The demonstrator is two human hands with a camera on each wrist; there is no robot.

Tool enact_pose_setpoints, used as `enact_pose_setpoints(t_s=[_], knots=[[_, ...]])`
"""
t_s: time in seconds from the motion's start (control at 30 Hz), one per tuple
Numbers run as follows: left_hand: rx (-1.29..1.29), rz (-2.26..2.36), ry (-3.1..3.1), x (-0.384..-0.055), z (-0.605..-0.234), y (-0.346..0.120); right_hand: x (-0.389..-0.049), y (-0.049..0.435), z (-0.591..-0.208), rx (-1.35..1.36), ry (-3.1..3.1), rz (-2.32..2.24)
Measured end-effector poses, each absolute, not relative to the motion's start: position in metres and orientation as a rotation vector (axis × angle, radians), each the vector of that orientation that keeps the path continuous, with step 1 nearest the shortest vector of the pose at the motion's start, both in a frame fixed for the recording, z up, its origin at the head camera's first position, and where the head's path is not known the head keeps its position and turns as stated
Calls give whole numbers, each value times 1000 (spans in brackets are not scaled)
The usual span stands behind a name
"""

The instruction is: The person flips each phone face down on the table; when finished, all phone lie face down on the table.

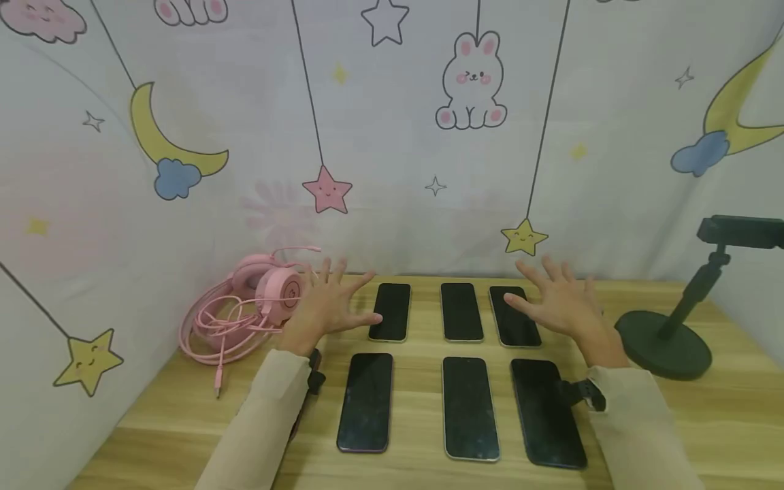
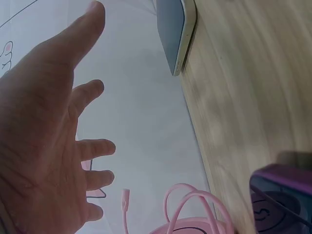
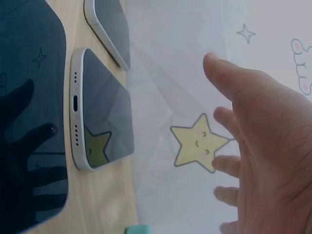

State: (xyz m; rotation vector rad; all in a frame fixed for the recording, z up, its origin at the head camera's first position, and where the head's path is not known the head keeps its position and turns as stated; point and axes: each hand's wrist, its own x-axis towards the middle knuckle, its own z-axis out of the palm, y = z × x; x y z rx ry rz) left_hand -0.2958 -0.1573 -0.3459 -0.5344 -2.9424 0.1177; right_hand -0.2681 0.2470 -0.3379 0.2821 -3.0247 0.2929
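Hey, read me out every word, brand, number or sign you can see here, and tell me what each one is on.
There are none I can read.
Pink headphones: a mark on the ear cup, too small to make out.
Phones: dark screens, no readable text.
Wall cloth: drawings only, no letters.

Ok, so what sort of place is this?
Probably an indoor desk area, though home or studio I can't tell: there's a wood-grain tabletop, phones laid out in two rows, and a cartoon-printed backdrop behind.
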Motion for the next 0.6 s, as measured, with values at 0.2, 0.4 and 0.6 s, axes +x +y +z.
enact_pose_setpoints(t_s=[0.2, 0.4, 0.6], knots=[[-585, 49, -2991, -291, -346, -154, -266, 233, -347, 358, -2980, 264], [-614, 0, -3096, -290, -343, -145, -266, 217, -349, 407, -2980, 335], [-654, -23, -3088, -292, -333, -138, -273, 198, -338, 456, -2989, 407]])
